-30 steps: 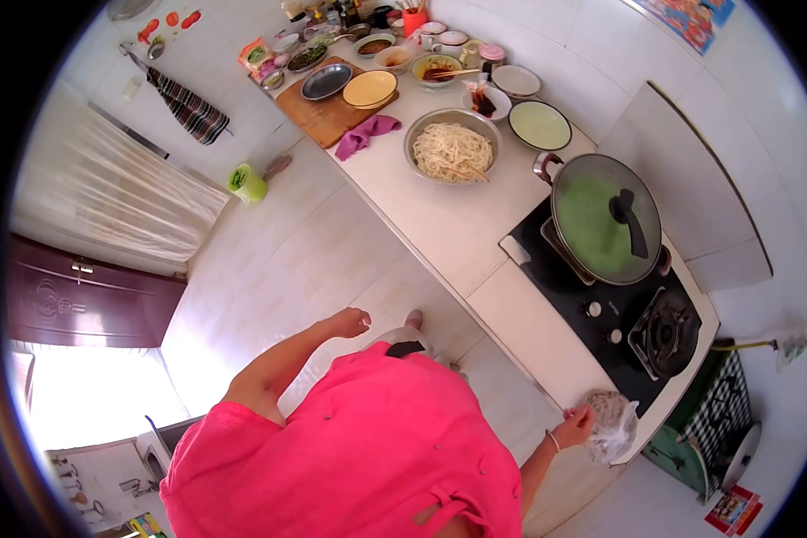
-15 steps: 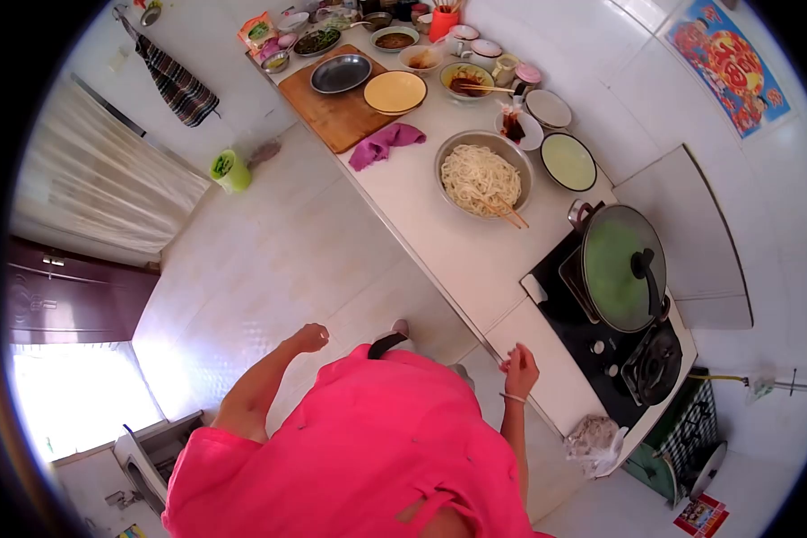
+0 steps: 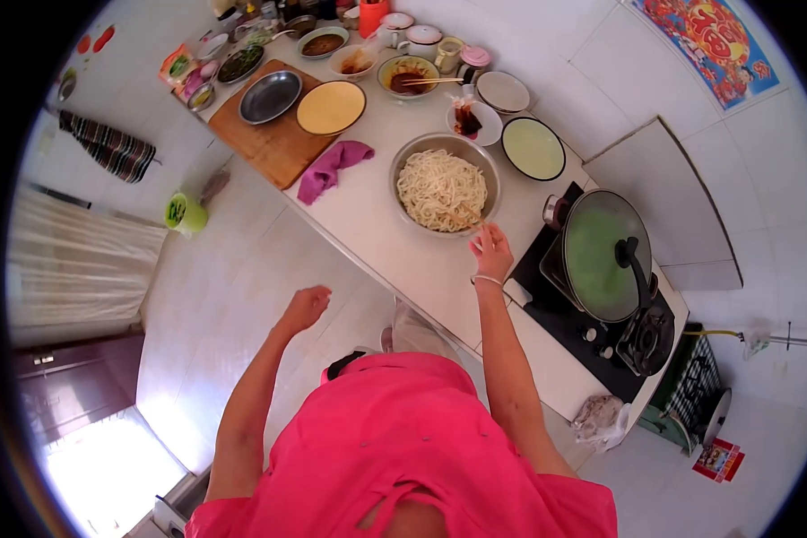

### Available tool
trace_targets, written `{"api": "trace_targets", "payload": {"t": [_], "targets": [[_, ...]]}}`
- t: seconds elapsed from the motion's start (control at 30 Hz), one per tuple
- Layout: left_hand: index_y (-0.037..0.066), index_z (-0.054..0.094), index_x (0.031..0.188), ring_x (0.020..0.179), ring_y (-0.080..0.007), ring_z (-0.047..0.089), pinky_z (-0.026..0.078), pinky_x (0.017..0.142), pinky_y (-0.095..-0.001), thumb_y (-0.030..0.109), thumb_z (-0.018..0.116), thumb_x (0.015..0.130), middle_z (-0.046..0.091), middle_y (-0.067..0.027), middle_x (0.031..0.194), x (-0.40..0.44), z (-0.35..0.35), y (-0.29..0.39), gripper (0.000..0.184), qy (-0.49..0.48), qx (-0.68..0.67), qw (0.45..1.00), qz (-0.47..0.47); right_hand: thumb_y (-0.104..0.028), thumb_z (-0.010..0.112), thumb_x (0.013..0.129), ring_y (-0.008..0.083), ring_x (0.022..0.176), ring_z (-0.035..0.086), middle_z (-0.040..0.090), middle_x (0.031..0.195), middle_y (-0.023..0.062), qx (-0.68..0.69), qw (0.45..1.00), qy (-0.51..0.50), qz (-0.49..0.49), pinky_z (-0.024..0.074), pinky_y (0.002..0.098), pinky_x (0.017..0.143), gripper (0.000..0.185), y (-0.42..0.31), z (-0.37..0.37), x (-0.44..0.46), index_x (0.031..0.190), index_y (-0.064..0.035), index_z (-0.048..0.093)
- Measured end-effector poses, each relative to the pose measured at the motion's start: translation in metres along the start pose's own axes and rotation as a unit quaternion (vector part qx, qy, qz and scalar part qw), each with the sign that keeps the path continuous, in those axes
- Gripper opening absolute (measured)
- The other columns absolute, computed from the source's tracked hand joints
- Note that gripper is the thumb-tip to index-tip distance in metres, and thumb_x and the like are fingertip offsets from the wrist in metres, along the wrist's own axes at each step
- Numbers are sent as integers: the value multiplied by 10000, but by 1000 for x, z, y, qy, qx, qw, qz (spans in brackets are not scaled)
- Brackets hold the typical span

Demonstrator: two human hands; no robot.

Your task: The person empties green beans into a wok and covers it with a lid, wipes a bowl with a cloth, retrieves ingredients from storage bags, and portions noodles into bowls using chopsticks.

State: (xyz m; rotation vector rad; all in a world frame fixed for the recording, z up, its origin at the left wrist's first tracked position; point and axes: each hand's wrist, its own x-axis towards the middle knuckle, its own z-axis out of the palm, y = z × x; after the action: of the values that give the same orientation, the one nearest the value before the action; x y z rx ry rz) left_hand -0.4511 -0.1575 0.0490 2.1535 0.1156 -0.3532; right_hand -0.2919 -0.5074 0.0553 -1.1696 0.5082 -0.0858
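A steel bowl [image 3: 405, 208] full of pale noodles [image 3: 441, 186] sits on the white counter. Wooden chopsticks [image 3: 467, 216] lie in the noodles near the bowl's front right rim. At their outer ends, my right hand [image 3: 491, 254] has its fingers closed around them; the fingers partly cover the chopsticks. My left hand [image 3: 306, 308] is loosely curled above the floor in front of the counter, apart from everything, with nothing visible in it.
A lidded pan [image 3: 605, 255] stands on the black gas stove [image 3: 592, 336] at right. Along the counter are a pale green plate [image 3: 533, 149], a purple cloth [image 3: 334, 170], a cutting board [image 3: 258, 148] with plates, and several sauce bowls. A plastic bag [image 3: 599, 420] lies at the near end.
My right hand has moved forward from the counter's edge to the chopsticks in the noodle bowl. My left hand has shifted slightly forward. The view has moved closer to the counter.
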Motion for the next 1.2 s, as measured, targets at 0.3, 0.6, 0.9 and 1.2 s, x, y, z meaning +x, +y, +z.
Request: {"api": "trace_targets", "payload": {"t": [0.3,0.6,0.9,1.2], "targets": [[-34,564,1008,809,-126,588,496,724,-258,77,558,834,605,-77,854,332,69,208,207,-1,-188,965,180,-117,579,872,79,529,521,576,740,39,-72,995,62,-28,453,215,488,175,7,34,34,968,23,624],[-115,490,1007,791,-279,578,456,636,-402,79,529,747,571,-210,962,424,181,294,327,-80,-142,975,-149,-129,551,887,105,592,585,623,832,63,-92,995,34,13,492,203,542,196,-20,40,43,1000,12,626],[-71,474,1083,878,-276,585,538,605,-362,-67,449,771,550,-174,1046,464,224,263,314,-56,-373,896,-234,-57,509,891,99,641,589,580,811,70,-206,972,37,-112,482,193,537,158,-41,48,27,952,26,629],[-58,460,1121,872,-307,613,565,696,-420,-61,477,783,559,-177,1072,429,147,284,338,-197,-456,841,-216,-85,454,915,101,515,566,573,824,85,-229,963,120,-73,450,218,494,202,-91,37,-8,894,48,604]]}}
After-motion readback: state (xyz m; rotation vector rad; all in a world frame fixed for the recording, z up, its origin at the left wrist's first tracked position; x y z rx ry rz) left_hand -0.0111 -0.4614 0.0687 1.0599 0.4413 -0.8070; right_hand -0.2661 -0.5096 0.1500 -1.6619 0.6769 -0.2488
